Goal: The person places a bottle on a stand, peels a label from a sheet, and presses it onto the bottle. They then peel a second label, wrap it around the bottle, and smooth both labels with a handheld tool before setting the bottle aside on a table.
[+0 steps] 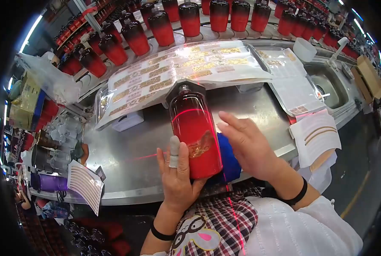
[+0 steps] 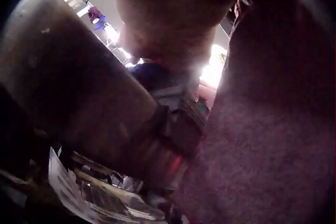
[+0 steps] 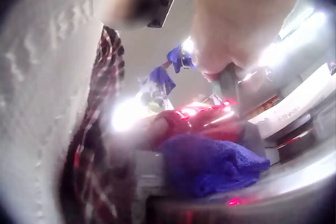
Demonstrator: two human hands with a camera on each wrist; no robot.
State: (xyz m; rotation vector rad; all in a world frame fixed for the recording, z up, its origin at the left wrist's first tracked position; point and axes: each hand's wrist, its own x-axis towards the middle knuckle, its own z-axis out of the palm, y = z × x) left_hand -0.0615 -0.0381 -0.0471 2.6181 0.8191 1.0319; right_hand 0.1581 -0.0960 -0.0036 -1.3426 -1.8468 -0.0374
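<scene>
A glossy red bottle (image 1: 194, 123) with a dark top leans neck-away against a dark angular holder (image 1: 199, 87) in the head view. On its lower face sits a wrinkled gold-and-brown decal (image 1: 200, 146). My left hand (image 1: 177, 181) holds the bottle at its lower left corner, index finger along the side and thumb at the base. A grey finger cot (image 1: 174, 151) covers one finger. My right hand (image 1: 252, 147) is beside the bottle's right side with fingers extended and nothing visible in them. Below it is a blue cloth (image 1: 230, 155), also in the right wrist view (image 3: 210, 163).
Behind the holder, a large decal sheet (image 1: 156, 81) lies over a tray. Rows of red-and-black bottles (image 1: 188, 21) stand beyond. To the right are a metal tray (image 1: 295, 91), a sink (image 1: 327, 87) and striped paper (image 1: 316, 134). A purple cup (image 1: 49, 182) lies at left.
</scene>
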